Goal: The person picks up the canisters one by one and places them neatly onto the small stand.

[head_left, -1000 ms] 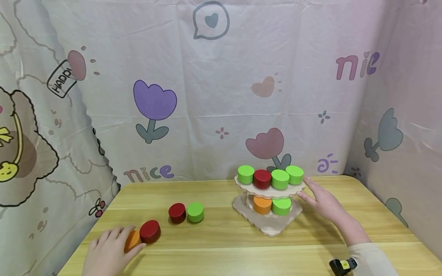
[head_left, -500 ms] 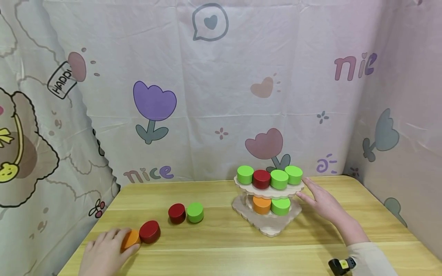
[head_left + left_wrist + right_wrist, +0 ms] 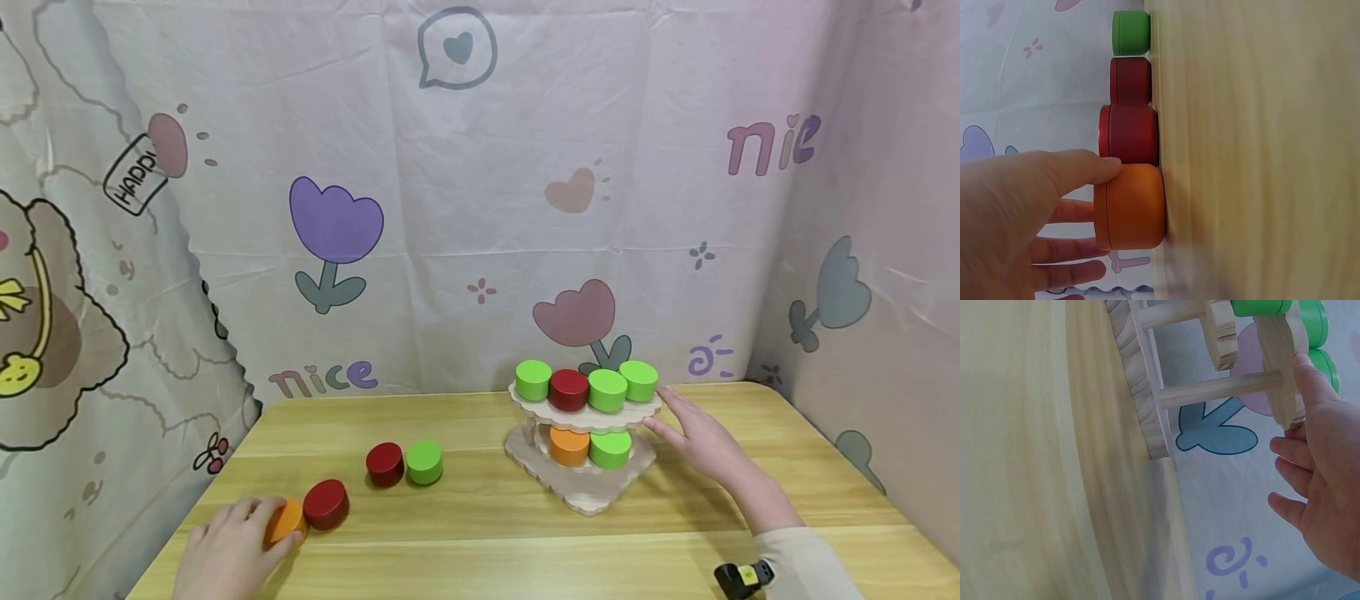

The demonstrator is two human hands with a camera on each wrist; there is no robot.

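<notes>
At the table's front left, my left hand (image 3: 228, 546) holds a small orange tin (image 3: 1132, 209) between thumb and fingers. Its thumb lies at the lid edge in the left wrist view. Right beside that tin stands a dark red tin (image 3: 326, 504). At the right, a tiered wooden stand (image 3: 588, 496) with scalloped edges carries several green tins (image 3: 607, 392), a red tin (image 3: 569, 390) on top and an orange tin (image 3: 569, 446) lower down. My right hand (image 3: 705, 442) touches the upper tier's right corner, its thumb at the board's edge and the other fingers fairly straight.
Another red tin (image 3: 385, 464) and a green tin (image 3: 424, 462) stand side by side on the wooden table (image 3: 465, 558), left of the stand. A printed cloth (image 3: 450, 208) hangs behind the table and along both sides.
My left hand has shifted slightly left, and the orange tin moved a little left with it. The right hand stays at the stand.
</notes>
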